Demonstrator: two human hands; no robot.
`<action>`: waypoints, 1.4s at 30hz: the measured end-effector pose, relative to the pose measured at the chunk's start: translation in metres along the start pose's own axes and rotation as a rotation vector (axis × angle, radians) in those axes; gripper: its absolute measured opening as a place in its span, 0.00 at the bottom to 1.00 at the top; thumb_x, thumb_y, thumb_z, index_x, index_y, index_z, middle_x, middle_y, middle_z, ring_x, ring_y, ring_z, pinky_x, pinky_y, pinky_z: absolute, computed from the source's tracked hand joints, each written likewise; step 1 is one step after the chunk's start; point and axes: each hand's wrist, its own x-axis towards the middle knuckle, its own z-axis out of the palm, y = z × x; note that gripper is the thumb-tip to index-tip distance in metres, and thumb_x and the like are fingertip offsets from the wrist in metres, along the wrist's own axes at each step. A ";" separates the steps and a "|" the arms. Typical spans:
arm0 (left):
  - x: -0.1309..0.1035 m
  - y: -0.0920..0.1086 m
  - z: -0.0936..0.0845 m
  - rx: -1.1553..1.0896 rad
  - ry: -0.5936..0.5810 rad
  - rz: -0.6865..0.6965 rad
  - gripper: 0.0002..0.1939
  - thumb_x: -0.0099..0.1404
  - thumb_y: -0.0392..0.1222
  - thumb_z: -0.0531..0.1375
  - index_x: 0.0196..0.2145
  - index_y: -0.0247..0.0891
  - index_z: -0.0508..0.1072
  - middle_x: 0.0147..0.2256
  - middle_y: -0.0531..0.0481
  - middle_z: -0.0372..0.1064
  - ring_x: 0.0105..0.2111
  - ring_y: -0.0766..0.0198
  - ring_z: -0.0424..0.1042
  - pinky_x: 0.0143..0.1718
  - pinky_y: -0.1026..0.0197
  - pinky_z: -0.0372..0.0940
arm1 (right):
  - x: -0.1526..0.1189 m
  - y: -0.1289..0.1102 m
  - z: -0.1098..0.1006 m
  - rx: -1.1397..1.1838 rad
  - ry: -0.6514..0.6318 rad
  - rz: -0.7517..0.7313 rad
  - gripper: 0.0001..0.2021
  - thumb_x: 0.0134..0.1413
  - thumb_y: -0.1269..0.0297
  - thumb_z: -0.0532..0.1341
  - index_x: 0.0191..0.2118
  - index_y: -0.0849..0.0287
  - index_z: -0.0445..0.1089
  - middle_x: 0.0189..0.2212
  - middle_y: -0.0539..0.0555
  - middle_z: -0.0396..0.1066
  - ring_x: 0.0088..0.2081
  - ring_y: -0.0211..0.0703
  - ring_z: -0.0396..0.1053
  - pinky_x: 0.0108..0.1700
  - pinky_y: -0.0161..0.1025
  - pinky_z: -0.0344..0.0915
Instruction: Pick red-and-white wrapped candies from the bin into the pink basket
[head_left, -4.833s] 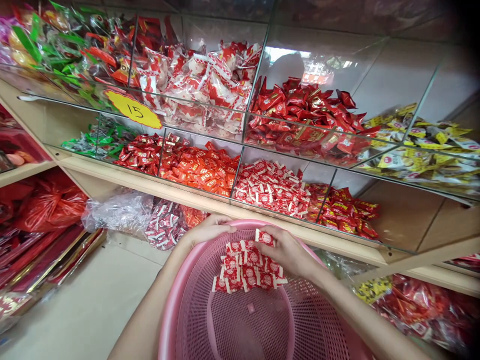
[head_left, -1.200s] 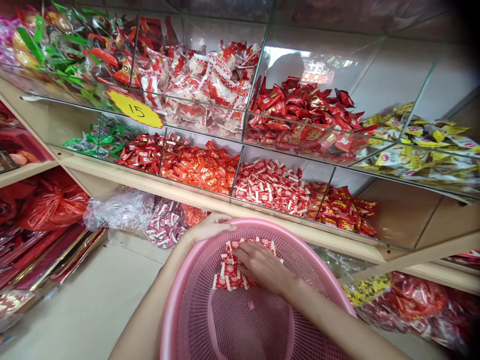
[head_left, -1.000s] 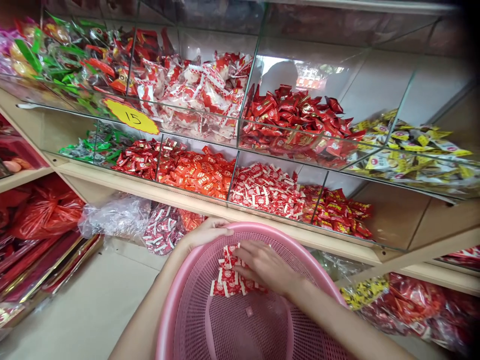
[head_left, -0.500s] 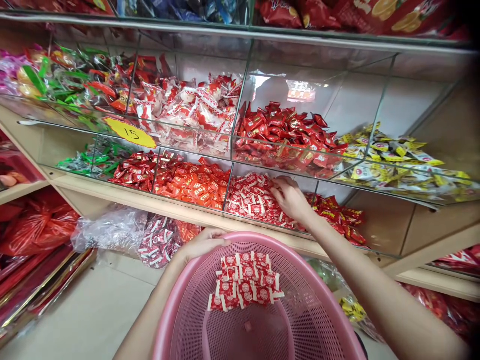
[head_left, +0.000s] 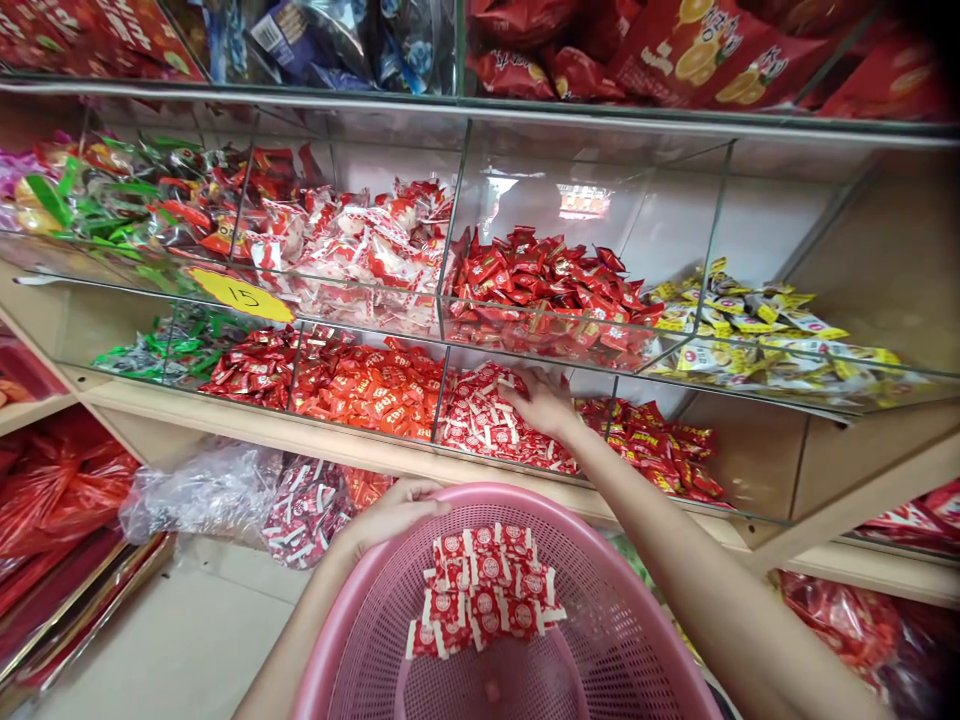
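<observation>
The left hand (head_left: 397, 508) grips the rim of a pink basket (head_left: 495, 494) at eleven o'clock. Inside, toward twelve, red-and-white sweets (head_left: 486, 602) lie in overlapping rows. Beyond, at one o'clock, the right hand (head_left: 544, 402) touches a shelved pile of matching sweets (head_left: 480, 428) (whether it grips any, I cannot tell).

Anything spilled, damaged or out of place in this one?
Nothing stands out. The red-and-white candies lie in overlapping rows inside the pink basket, the left hand holds its rim, and the shelf candies sit within glass compartments.
</observation>
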 end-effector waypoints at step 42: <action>-0.005 0.009 0.002 0.021 0.027 -0.013 0.15 0.54 0.46 0.57 0.36 0.33 0.73 0.33 0.51 0.71 0.33 0.61 0.66 0.34 0.64 0.57 | -0.035 -0.027 -0.028 0.049 -0.183 -0.608 0.17 0.51 0.56 0.54 0.47 0.54 0.65 0.43 0.55 0.66 0.45 0.47 0.60 0.47 0.47 0.54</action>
